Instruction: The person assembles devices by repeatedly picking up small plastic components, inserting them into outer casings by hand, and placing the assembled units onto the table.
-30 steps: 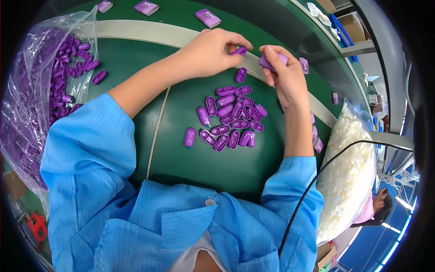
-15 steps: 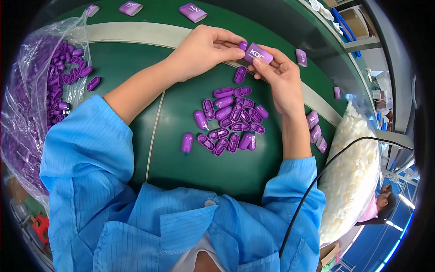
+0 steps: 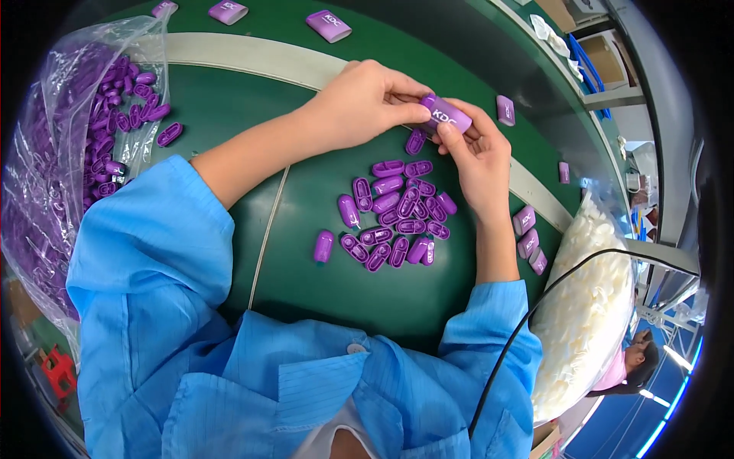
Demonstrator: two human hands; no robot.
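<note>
My left hand (image 3: 367, 103) and my right hand (image 3: 478, 157) meet above the green work surface (image 3: 290, 268), and both grip one purple plastic case (image 3: 446, 115) with white lettering between their fingertips. Just below the hands lies a loose pile of small purple oblong caps (image 3: 397, 210); one cap (image 3: 323, 246) sits apart at its left. My blue sleeves come in from the lower edge.
A clear bag full of purple caps (image 3: 69, 153) stands at the left. Finished purple cases lie on the far belt (image 3: 329, 25) and at the right (image 3: 527, 229). A bag of white parts (image 3: 589, 306) and a black cable (image 3: 535, 306) are at the right.
The hands have come together: the right hand brought the purple case over to the left hand's fingers, and both now hold it a little farther right and lower in view.
</note>
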